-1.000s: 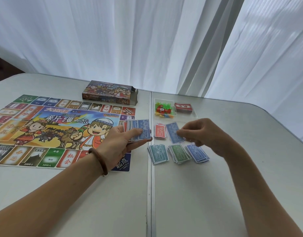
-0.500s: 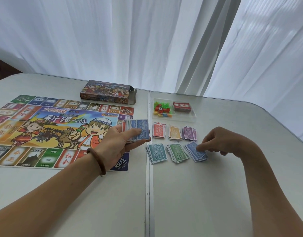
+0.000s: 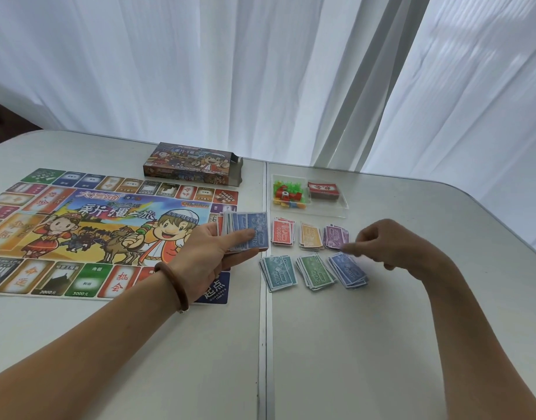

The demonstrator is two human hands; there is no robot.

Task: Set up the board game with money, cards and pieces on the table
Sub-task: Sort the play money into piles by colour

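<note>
The colourful game board (image 3: 79,228) lies flat on the left of the white table (image 3: 351,344). My left hand (image 3: 206,259) holds a fanned stack of paper money (image 3: 248,230), a blue note on top, over the board's right edge. To its right lie sorted money piles: red (image 3: 282,233), orange (image 3: 311,236) and purple (image 3: 336,236) behind, teal (image 3: 278,272), green (image 3: 315,271) and blue (image 3: 348,269) in front. My right hand (image 3: 390,247) hovers just right of the purple and blue piles, fingers loosely curled and blurred, nothing visible in them.
A clear tray (image 3: 340,204) behind the piles carries small coloured pieces (image 3: 287,194) and a red card deck (image 3: 323,189). The game box (image 3: 194,163) lies behind the board. A seam (image 3: 265,344) splits the table. White curtains hang behind.
My right hand carried a blue note to the blue pile, laid it there, then lifted off toward the purple pile. The left hand stayed put with its stack.
</note>
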